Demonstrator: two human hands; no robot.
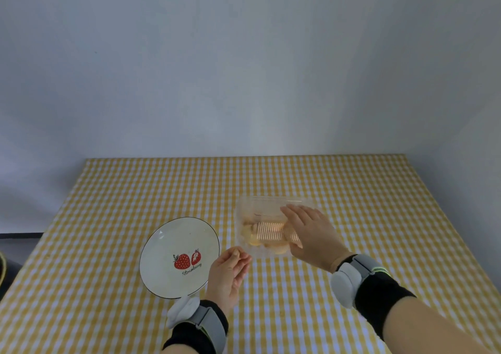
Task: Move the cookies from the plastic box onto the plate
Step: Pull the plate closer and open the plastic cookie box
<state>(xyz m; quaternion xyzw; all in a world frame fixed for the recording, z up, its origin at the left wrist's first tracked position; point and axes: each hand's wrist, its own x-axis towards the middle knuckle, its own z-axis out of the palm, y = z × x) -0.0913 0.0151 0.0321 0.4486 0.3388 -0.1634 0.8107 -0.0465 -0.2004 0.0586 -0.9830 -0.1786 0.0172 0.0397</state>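
Note:
A clear plastic box (252,207) with its lid down sits on the table right of centre, and pale cookies (256,241) show through its front part. My right hand (311,231) lies flat over the box's right side, fingers spread, holding nothing. A white plate (168,248) with two red strawberries printed on it lies left of the box and carries no cookies. My left hand (230,272) hovers between plate and box, just off the box's near-left corner, fingers loosely curled and holding nothing.
The table is covered by a yellow and white checked cloth (352,191) and backs onto a plain grey wall. A dark object (5,269) sits off the table's left edge. Both wrists wear grey bands over black cuffs.

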